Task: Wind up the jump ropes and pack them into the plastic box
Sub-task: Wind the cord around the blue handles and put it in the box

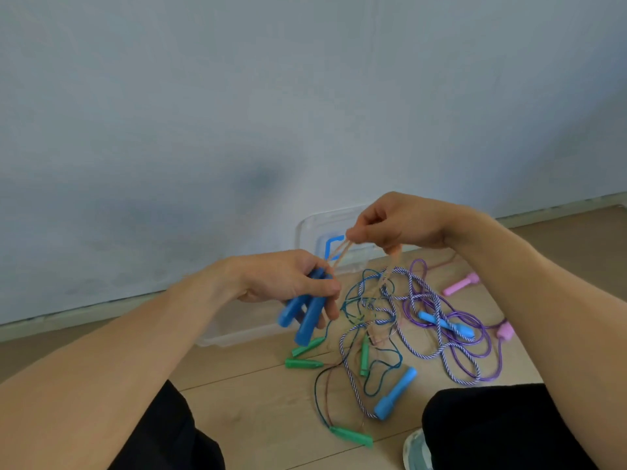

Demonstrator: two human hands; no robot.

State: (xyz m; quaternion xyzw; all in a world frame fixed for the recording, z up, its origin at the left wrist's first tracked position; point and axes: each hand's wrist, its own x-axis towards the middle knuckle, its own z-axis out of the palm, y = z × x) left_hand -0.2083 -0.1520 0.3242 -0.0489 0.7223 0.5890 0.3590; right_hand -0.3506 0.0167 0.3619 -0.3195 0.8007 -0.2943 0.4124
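The left hand (pixel 288 279) is gripping two dark blue plastic rope handles (pixel 307 312), while the right hand (pixel 397 225) is pinching their thin tan cord (pixel 341 254). Other tangled ropes (pixel 424 320) are lying on the wooden floor (pixel 258 385), near the clear plastic box (pixel 315 228).

Single head view, looking forward and down, close over both forearms, floor (pixel 258 378) below, wall (pixel 237 96) filling upper frame

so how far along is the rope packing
Nothing looks packed yet: no rope shows in the visible part of the plastic box. In hand: the left hand grips two dark blue handles while the right hand pinches their orange rope. Left: the tangled pile of ropes on the floor.
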